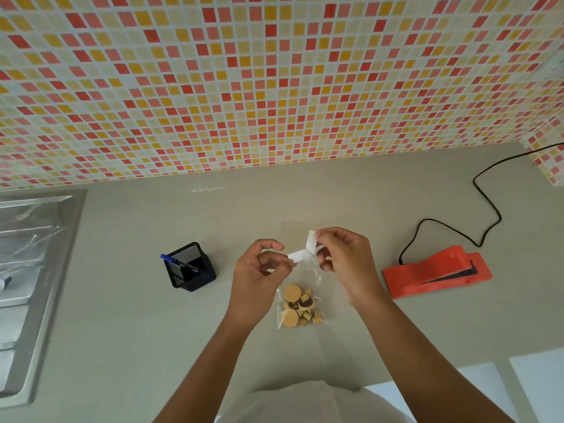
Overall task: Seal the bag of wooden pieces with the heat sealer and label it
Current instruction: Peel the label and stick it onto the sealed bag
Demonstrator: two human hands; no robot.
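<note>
Bag (300, 303) w/ wooden pieces flat on counter (122, 300); L hand (259, 267) & R hand (341, 257) fingers pinching white label (300, 254), writing unreadable.

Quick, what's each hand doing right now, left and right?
Left hand: pinching one end of the white label.
Right hand: pinching the label's other end, above the bag.
</note>
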